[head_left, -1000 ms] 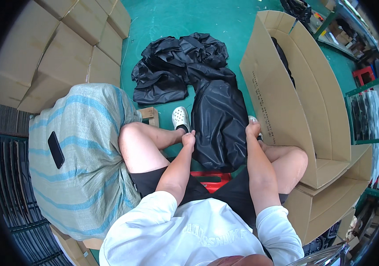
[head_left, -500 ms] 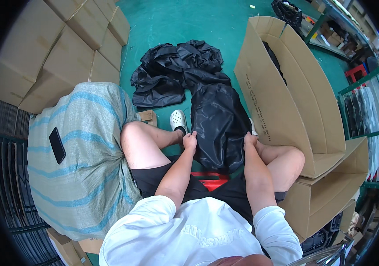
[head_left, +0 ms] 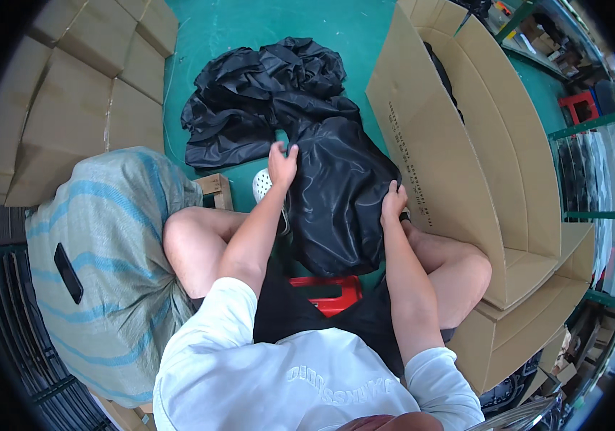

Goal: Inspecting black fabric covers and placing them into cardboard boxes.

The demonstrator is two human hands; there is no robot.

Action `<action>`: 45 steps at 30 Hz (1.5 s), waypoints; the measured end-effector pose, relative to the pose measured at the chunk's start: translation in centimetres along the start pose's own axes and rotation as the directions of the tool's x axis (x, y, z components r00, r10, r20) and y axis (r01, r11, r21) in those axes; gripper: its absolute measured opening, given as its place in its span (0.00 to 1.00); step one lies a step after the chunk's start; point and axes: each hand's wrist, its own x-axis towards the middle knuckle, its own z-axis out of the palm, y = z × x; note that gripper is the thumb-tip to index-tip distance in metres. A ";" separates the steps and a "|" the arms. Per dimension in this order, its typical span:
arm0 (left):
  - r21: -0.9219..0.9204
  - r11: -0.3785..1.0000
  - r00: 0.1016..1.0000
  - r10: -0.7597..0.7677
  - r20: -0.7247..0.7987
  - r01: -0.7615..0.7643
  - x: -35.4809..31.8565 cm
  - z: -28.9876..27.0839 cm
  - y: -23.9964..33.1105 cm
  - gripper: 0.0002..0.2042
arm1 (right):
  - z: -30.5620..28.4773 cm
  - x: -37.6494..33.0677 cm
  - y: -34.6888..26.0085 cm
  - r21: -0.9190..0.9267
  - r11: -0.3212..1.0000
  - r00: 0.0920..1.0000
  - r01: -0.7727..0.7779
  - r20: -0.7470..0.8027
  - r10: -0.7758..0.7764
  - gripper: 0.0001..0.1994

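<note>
A bulging, glossy black fabric bag (head_left: 336, 201) lies between my legs, and what fills it is hidden. It runs on at the far end into loose, crumpled black fabric (head_left: 250, 93). My left hand (head_left: 283, 165) is at the bag's upper left edge, thumb and fingers apart, gripping nothing. On the opposite side, my right hand (head_left: 394, 202) grips the bag's right edge, with some fingertips hidden against the fabric.
A red stool (head_left: 333, 293) shows beneath me. Tall open cardboard cartons (head_left: 458, 136) stand close on the right, with stacked boxes (head_left: 70, 115) at the far left. A striped woven sack (head_left: 106, 287) bearing a phone (head_left: 68, 274) sits beside my left knee.
My left hand has let go of the bag's left edge and moved forward along it. My right hand has slid forward along the right edge. The view has shifted a little.
</note>
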 end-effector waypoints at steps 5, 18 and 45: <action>0.261 0.963 0.977 -0.120 0.178 0.071 3.6 1.3 3.0 0.17 | 0.3 -1.3 1.7 0.028 0.998 0.999 -0.048 0.007 0.048 0.19; -0.379 0.649 0.742 -0.484 0.463 0.660 4.3 3.2 -7.0 0.20 | -0.7 -1.5 6.1 -0.222 0.934 0.948 -0.279 0.091 0.305 0.18; -0.145 0.283 0.307 -0.698 0.647 0.948 -26.4 -7.4 -1.2 0.14 | -6.8 -7.4 6.5 -0.891 0.387 0.556 -0.237 0.202 0.806 0.14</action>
